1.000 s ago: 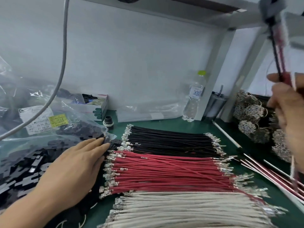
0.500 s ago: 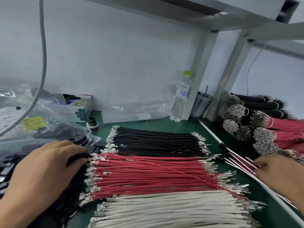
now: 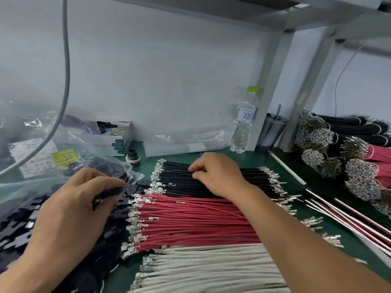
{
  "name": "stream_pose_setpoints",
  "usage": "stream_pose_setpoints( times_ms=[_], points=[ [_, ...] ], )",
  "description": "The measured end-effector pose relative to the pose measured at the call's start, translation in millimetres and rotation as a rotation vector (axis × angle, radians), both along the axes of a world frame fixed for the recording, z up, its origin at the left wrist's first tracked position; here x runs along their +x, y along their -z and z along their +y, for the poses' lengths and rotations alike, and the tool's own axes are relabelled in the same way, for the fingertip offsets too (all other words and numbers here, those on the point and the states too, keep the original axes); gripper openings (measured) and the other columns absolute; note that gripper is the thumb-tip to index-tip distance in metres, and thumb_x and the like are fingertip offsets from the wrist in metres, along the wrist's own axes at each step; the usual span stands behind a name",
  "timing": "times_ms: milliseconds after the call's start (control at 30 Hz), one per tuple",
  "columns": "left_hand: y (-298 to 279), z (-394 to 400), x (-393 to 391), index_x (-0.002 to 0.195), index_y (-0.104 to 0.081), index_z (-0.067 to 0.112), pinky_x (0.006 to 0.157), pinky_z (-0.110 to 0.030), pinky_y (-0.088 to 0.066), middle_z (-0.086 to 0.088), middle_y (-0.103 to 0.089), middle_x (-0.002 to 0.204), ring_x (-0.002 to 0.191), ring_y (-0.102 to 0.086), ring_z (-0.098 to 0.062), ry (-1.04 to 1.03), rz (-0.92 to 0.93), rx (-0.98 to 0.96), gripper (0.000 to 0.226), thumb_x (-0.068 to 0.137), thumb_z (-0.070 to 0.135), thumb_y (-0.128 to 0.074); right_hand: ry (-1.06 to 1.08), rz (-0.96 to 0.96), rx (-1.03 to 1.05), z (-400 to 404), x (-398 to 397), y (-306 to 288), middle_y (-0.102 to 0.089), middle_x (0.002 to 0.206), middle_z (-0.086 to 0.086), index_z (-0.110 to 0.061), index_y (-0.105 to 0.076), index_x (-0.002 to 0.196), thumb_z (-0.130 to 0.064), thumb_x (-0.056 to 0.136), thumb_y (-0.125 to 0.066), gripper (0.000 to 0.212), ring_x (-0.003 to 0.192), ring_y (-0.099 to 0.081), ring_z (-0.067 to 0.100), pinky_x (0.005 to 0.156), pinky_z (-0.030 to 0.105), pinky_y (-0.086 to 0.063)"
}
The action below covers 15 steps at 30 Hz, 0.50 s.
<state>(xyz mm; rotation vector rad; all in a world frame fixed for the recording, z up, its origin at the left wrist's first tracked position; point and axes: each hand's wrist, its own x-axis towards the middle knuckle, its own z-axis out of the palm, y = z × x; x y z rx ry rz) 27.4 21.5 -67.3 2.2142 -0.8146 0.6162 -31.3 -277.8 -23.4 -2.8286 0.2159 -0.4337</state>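
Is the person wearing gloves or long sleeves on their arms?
No gloves. The left hand and the right hand are both bare, with no rings, watch or bracelet showing. The forearms are bare too; no sleeve reaches into view.

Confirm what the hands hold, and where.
Left hand pinches a black plastic piece by one end; right hand pinches black wires on their insulation, left of mid-length.

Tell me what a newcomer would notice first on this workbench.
Three flat rows of terminal-tipped wires fill the green bench: black wires at the back, red wires in the middle, white wires nearest. The right hand pinches at the black wires, while the left hand grips a black plastic piece at the left. Tied wire bundles are stacked at far right.
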Motion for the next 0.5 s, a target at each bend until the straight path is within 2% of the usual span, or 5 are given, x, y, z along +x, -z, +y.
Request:
stream_pose_setpoints(
  times_ms=[100,300,367,433,500],
  points=[
    [-2.0,-6.8,-6.5,0.102,-0.062,0.042,0.053,-0.022,-0.05,0.03,-0.058,0.099,0.071,-0.059,0.008,-0.025,-0.004,-0.034,0.037,0.076,0.029,-0.085,0.025,0.07,-0.058,1.6,16.7,9.7,-0.067,0.121,-0.007,-0.032,-0.069,0.121,-0.034,0.092,-0.067,0.029,0.113,-0.062,0.018,0.087,0.032,-0.046],
    [-5.1,-11.7,-18.3,0.096,-0.055,0.042,0.053,-0.012,-0.042,0.035,-0.06,0.078,0.058,-0.059,0.008,-0.044,0.028,-0.133,0.033,0.079,0.032,-0.082,0.007,-0.006,-0.106,1.2,16.9,7.6,-0.069,0.107,-0.014,-0.033,-0.075,0.103,-0.032,0.093,-0.065,0.014,0.103,-0.064,0.013,0.078,0.028,-0.043],
    [-3.5,-11.9,-17.6,0.101,-0.06,0.042,0.057,-0.011,-0.043,0.038,-0.062,0.079,0.058,-0.063,0.004,-0.045,0.041,-0.172,0.035,0.078,0.03,-0.083,-0.003,-0.044,-0.111,0.0,12.8,3.1,-0.072,0.109,-0.014,-0.033,-0.075,0.107,-0.033,0.095,-0.063,0.018,0.104,-0.066,0.011,0.083,0.026,-0.044],
    [-6.8,-13.0,-21.5,0.11,-0.066,0.042,0.058,-0.008,-0.042,0.039,-0.066,0.08,0.079,-0.065,0.005,-0.04,0.043,-0.195,0.037,0.078,0.032,-0.082,-0.014,-0.074,-0.124,-2.4,8.8,-2.5,-0.074,0.111,-0.014,-0.032,-0.075,0.11,-0.03,0.096,-0.062,0.019,0.103,-0.067,0.011,0.085,0.024,-0.044],
    [-9.7,-14.3,-25.8,0.11,-0.072,0.041,0.056,-0.009,-0.044,0.042,-0.064,0.102,0.083,-0.064,0.0,0.008,0.017,-0.192,0.028,0.082,0.041,-0.071,-0.026,-0.121,-0.14,-5.1,4.4,-10.2,-0.074,0.11,-0.012,-0.031,-0.074,0.112,-0.026,0.098,-0.06,0.021,0.1,-0.068,0.013,0.084,0.024,-0.045]
  ],
)
